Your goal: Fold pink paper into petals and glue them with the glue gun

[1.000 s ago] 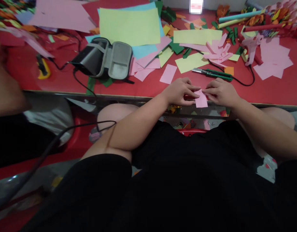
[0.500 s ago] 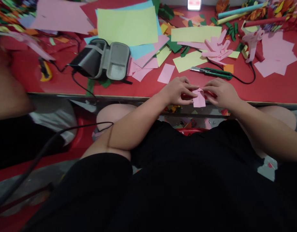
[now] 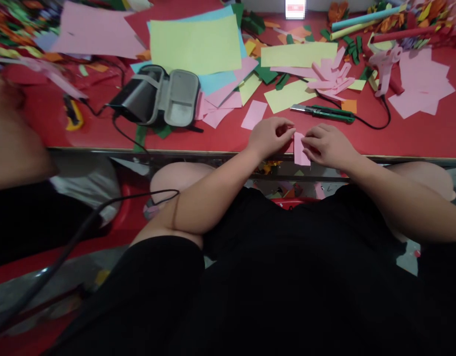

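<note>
A small pink paper piece hangs over the front edge of the red table, folded narrow. My left hand pinches its left side with closed fingers. My right hand pinches its right side, fingers curled. Both hands rest at the table's edge, above my lap in black clothing.
A green-handled cutter lies just beyond my hands, with a black cable behind it. Another small pink slip lies to the left. An open grey case, loose coloured paper sheets and pink strips cover the table. Another person's arm is at far left.
The pink piece has become narrower, as if folded over. Both hands shifted slightly left along the table edge, still pinching it.
</note>
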`<action>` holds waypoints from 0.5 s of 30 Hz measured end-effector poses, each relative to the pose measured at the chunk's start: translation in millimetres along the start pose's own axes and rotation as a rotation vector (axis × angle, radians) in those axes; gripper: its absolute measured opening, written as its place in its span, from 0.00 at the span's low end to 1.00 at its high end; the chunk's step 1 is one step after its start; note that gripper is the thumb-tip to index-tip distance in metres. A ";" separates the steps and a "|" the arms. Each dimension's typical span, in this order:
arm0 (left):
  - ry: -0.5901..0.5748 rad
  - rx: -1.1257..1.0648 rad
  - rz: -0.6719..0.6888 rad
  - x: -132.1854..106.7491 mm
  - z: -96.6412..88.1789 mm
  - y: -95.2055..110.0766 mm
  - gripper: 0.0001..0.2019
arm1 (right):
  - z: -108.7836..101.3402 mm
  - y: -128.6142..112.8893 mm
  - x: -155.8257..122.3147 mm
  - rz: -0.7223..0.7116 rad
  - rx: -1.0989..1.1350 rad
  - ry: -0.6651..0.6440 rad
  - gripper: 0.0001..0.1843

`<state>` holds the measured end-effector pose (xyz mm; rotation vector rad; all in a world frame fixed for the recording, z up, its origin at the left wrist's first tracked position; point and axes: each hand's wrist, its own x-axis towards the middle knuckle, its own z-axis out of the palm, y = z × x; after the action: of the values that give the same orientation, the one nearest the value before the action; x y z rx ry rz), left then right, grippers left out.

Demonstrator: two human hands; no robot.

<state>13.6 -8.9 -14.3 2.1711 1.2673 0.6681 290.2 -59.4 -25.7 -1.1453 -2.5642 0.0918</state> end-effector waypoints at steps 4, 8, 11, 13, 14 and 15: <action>-0.017 -0.044 -0.136 -0.3 2.5 14.4 0.14 | 4.9 -6.3 2.3 0.023 -0.044 0.005 0.25; 0.028 -0.117 -0.134 -3.1 7.1 15.2 0.11 | 4.4 -11.5 2.0 0.051 -0.019 0.015 0.25; 0.035 -0.132 -0.089 -7.9 9.6 13.6 0.12 | 1.3 -13.4 1.9 0.078 0.008 0.009 0.26; 0.031 -0.080 -0.044 -11.0 10.7 13.1 0.10 | -0.3 -13.3 2.0 0.085 0.029 -0.002 0.26; 0.035 -0.041 -0.016 -12.3 11.2 12.8 0.09 | -0.7 -12.8 1.9 0.085 0.042 -0.004 0.26; 0.040 0.002 0.017 -13.3 11.5 12.2 0.10 | -0.8 -12.2 1.7 0.085 0.057 -0.002 0.26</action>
<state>22.9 -28.1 -16.6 2.1829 1.2717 0.7203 280.7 -66.4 -22.2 -1.2338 -2.4980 0.1848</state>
